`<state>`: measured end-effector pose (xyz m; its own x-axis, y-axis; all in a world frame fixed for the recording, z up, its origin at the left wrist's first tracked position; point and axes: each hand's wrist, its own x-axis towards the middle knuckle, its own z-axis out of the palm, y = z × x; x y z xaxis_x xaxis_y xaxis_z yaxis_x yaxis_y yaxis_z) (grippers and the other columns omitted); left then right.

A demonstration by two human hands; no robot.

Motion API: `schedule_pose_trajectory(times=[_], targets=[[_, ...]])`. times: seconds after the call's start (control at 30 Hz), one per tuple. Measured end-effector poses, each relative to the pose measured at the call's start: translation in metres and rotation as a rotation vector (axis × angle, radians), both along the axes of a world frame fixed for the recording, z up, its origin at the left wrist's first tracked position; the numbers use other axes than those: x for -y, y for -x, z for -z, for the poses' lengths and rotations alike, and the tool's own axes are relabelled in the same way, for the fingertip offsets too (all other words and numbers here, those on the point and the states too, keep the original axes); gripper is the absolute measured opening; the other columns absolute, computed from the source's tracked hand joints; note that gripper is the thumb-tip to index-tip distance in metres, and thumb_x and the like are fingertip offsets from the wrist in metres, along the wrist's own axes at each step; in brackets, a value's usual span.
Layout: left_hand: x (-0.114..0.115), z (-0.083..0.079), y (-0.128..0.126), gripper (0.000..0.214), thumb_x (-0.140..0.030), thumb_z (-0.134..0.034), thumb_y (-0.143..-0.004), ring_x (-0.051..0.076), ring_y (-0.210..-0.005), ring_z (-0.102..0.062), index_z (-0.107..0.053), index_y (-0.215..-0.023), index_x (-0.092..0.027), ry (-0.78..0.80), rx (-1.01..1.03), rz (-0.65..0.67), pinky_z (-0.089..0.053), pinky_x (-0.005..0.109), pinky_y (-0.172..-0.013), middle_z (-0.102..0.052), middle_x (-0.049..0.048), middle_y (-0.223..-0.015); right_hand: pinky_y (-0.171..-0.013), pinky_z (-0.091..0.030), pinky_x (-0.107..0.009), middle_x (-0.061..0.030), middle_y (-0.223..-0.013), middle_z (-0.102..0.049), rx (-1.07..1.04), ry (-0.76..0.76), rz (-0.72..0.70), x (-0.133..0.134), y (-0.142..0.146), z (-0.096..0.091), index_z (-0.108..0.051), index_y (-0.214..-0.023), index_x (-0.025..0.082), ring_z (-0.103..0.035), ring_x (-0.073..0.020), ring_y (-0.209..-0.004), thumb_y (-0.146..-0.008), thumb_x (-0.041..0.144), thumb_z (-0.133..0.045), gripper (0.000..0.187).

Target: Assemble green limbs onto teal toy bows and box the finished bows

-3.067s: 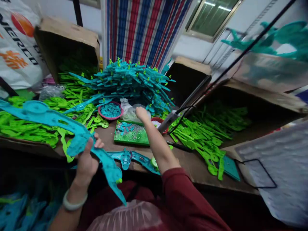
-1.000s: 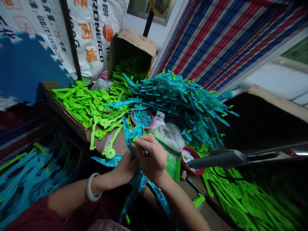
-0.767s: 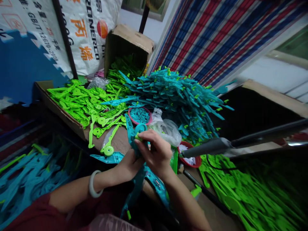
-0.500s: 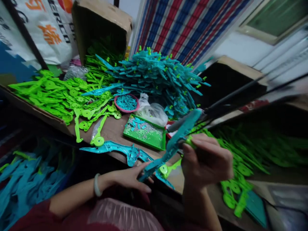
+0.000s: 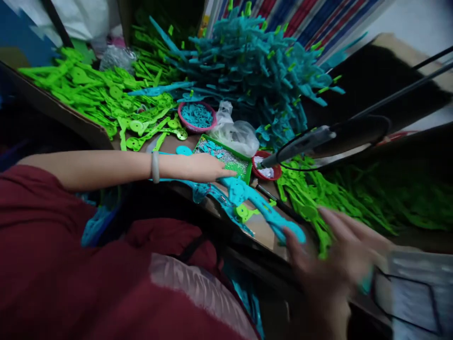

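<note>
My left hand (image 5: 207,166), with a pale bangle at the wrist, stretches across the green tray (image 5: 250,170). Its fingertips close on the near-left end of a blue plastic bow-shaped part (image 5: 258,200); most of its fingers are hidden. At the other end of that part is my right hand (image 5: 339,250), blurred by motion, its thumb by the rounded tip and its fingers apart. Under the left forearm lies a second blue bow-shaped part (image 5: 215,196), open side up. Beside it rests a lime-green arm-shaped part (image 5: 244,212) with a round disc.
A large heap of blue parts (image 5: 247,61) rises at the back. Lime-green parts lie piled left (image 5: 88,89) and right (image 5: 318,189). A pink bowl (image 5: 214,123) of small blue pieces, a plastic bag (image 5: 239,137), a red basket (image 5: 278,172) and a hanging electric screwdriver (image 5: 300,146) stand close by.
The blue part has come down from upright to lying low over the table. My left hand moved forward over the tray; my right hand let go and moved right and down. The view shifted.
</note>
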<state>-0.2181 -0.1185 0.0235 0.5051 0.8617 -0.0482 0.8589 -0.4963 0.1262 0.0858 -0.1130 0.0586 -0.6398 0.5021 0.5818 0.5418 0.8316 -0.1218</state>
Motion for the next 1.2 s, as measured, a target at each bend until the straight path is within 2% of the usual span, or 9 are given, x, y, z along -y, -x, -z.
schedule_pose_trajectory(times=[0.17,0.37,0.43,0.53,0.6,0.7,0.8,0.93,1.2], targets=[[0.022,0.017,0.028,0.056,-0.010,-0.046,-0.094,0.026,-0.092,-0.067,-0.039,-0.149,-0.016,-0.044,-0.167,-0.082,-0.046,0.031,-0.069,-0.069,0.0151,-0.106,-0.088,-0.055,-0.052,-0.0212,-0.125,-0.056,0.441,0.149,-0.277,-0.040,0.076,0.057,-0.043,-0.145,0.016,-0.059,-0.0355,-0.110,-0.092,0.043,-0.057,0.061],[0.066,0.017,0.074,0.055,-0.029,-0.068,-0.088,0.029,-0.122,-0.055,-0.048,-0.139,-0.021,-0.328,0.178,-0.152,-0.046,0.040,-0.097,-0.057,0.0153,-0.132,-0.086,-0.057,-0.046,-0.0163,-0.113,-0.054,0.413,0.163,-0.406,-0.068,0.103,0.088,-0.042,-0.147,0.022,-0.059,-0.0296,-0.103,-0.097,0.030,-0.048,0.051],[0.094,0.021,0.089,0.051,-0.030,-0.066,-0.090,0.026,-0.121,-0.055,-0.048,-0.137,-0.024,-0.576,0.442,-0.365,-0.047,0.039,-0.098,-0.055,0.0124,-0.133,-0.084,-0.057,-0.044,-0.0156,-0.113,-0.053,0.397,0.179,-0.447,-0.070,0.102,0.091,-0.038,-0.150,0.025,-0.059,-0.0281,-0.101,-0.097,0.029,-0.048,0.054],[0.139,0.050,0.103,0.036,-0.026,-0.062,-0.091,0.017,-0.096,-0.061,-0.055,-0.126,-0.023,-0.950,0.823,-0.968,-0.051,0.031,-0.082,-0.059,0.0058,-0.112,-0.083,-0.057,-0.042,-0.0149,-0.115,-0.052,0.394,0.228,-0.477,-0.071,0.104,0.097,-0.035,-0.152,0.027,-0.060,-0.0273,-0.102,-0.097,0.029,-0.049,0.057],[0.163,0.082,0.101,0.035,-0.027,-0.065,-0.086,0.014,-0.087,-0.059,-0.056,-0.119,-0.022,-0.953,1.010,-1.290,-0.050,0.027,-0.076,-0.058,0.0033,-0.102,-0.084,-0.057,-0.042,-0.0141,-0.115,-0.052,0.410,0.261,-0.489,-0.072,0.106,0.100,-0.034,-0.152,0.029,-0.060,-0.0272,-0.103,-0.096,0.029,-0.050,0.058],[0.183,0.122,0.081,0.036,-0.033,-0.065,-0.083,0.014,-0.085,-0.059,-0.054,-0.115,-0.020,-0.692,1.312,-1.519,-0.050,0.025,-0.071,-0.058,0.0032,-0.100,-0.083,-0.057,-0.039,-0.0119,-0.112,-0.053,0.423,0.303,-0.498,-0.071,0.110,0.103,-0.033,-0.152,0.031,-0.060,-0.0249,-0.100,-0.096,0.029,-0.052,0.059],[0.186,0.134,0.057,0.036,-0.039,-0.058,-0.086,0.014,-0.089,-0.061,-0.053,-0.118,-0.022,-0.437,1.691,-1.475,-0.053,0.025,-0.072,-0.058,0.0037,-0.106,-0.081,-0.056,-0.036,-0.0100,-0.110,-0.054,0.440,0.309,-0.508,-0.068,0.110,0.101,-0.033,-0.152,0.032,-0.061,-0.0227,-0.096,-0.095,0.028,-0.054,0.060],[0.180,0.126,0.046,0.040,-0.030,-0.063,-0.082,0.016,-0.097,-0.064,-0.051,-0.120,-0.024,-0.227,2.021,-1.257,-0.055,0.030,-0.081,-0.062,0.0015,-0.107,-0.082,-0.056,-0.035,-0.0088,-0.109,-0.054,0.448,0.302,-0.468,-0.064,0.106,0.097,-0.035,-0.151,0.034,-0.060,-0.0220,-0.098,-0.094,0.027,-0.057,0.061],[0.155,0.146,0.040,0.040,-0.020,-0.070,-0.077,0.017,-0.094,-0.066,-0.050,-0.111,-0.020,-0.261,1.857,-1.114,-0.055,0.034,-0.088,-0.063,0.0033,-0.105,-0.078,-0.054,-0.034,-0.0078,-0.108,-0.057,0.436,0.379,-0.410,-0.071,0.093,0.089,-0.044,-0.146,0.032,-0.061,-0.0215,-0.096,-0.093,0.031,-0.059,0.055]])
